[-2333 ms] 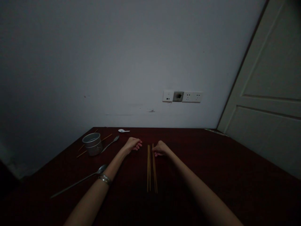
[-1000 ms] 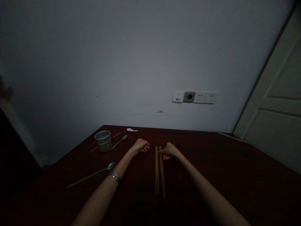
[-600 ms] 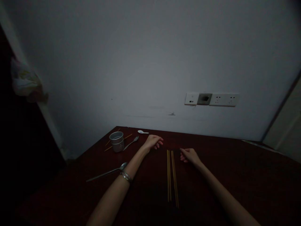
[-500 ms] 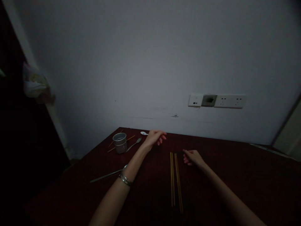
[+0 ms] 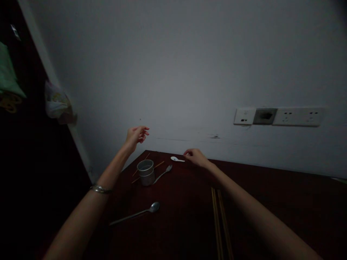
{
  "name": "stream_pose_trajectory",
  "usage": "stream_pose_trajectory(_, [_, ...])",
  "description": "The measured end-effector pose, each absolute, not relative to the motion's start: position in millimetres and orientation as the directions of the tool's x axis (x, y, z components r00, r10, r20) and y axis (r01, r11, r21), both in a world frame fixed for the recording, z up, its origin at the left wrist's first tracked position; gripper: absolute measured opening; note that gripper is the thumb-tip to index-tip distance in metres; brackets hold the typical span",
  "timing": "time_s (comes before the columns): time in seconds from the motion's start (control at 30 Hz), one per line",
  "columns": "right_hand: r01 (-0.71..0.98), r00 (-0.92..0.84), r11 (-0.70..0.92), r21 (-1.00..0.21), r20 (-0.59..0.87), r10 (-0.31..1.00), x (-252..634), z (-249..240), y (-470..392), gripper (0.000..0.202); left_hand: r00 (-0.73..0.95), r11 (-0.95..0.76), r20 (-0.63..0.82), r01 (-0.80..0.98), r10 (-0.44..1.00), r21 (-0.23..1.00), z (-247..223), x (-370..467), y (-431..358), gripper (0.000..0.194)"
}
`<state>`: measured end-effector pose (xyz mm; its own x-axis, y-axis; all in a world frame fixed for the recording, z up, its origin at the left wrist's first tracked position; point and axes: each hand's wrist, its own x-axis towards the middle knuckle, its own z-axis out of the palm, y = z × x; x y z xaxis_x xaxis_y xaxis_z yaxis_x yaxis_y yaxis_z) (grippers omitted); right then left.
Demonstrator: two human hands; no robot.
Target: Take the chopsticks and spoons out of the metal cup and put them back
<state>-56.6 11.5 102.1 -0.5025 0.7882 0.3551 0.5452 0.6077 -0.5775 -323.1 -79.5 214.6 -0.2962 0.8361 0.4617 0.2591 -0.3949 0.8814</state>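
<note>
My left hand (image 5: 137,135) is raised above the cup's far side, its fingers loosely bent and apart, with nothing in it. A silver metal cup (image 5: 146,174) stands upright on the dark table below. My right hand (image 5: 196,157) is over the table's back edge, just right of a white spoon (image 5: 177,159). Its fingers are bent, with a gap showing between thumb and forefinger, close to the spoon's handle end. Whether they touch the handle is hard to tell. A metal fork (image 5: 163,174) lies beside the cup, and a long-handled metal spoon (image 5: 135,214) lies nearer me.
Several chopsticks (image 5: 222,220) lie side by side near my right forearm. Two crossed chopsticks (image 5: 159,164) lie around the cup, partly hidden by it. Behind the table (image 5: 181,216) rises a pale wall with sockets (image 5: 276,116). A bag (image 5: 56,103) hangs at left.
My left hand has moved left and up, away from the white spoon. My right hand has gone from beside the chopsticks to the white spoon's handle end. The view has shifted left.
</note>
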Motion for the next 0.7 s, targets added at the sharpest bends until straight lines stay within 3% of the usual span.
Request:
stream_pose_trajectory(0.13, [0.609, -0.589, 0.677, -0.413, 0.336, 0.735, -111, 103, 32, 0.024, -0.418, -0.042, 0.206, 0.369, 0.885, 0.928, 169, -384, -48, 0.026])
stream_pose_trajectory(0.27, [0.687, -0.643, 0.694, -0.216, 0.266, 0.719, -158, 97, 40, 0.029, -0.513, 0.229, 0.036, 0.443, 0.857, 0.867, 118, -429, -32, 0.022])
stream_pose_trajectory(0.53, [0.646, -0.74, 0.758, -0.088, 0.172, 0.65, -209, 66, 38, 0.027, -0.534, 0.386, 0.037, 0.656, 0.845, 0.649, 65, -467, -13, 0.012])
stream_pose_trajectory(0.7, [0.595, -0.792, 0.803, -0.031, 0.15, 0.592, -214, 46, 36, 0.032, -0.473, 0.379, -0.003, 0.702, 0.881, 0.603, 49, -453, 5, 0.013])
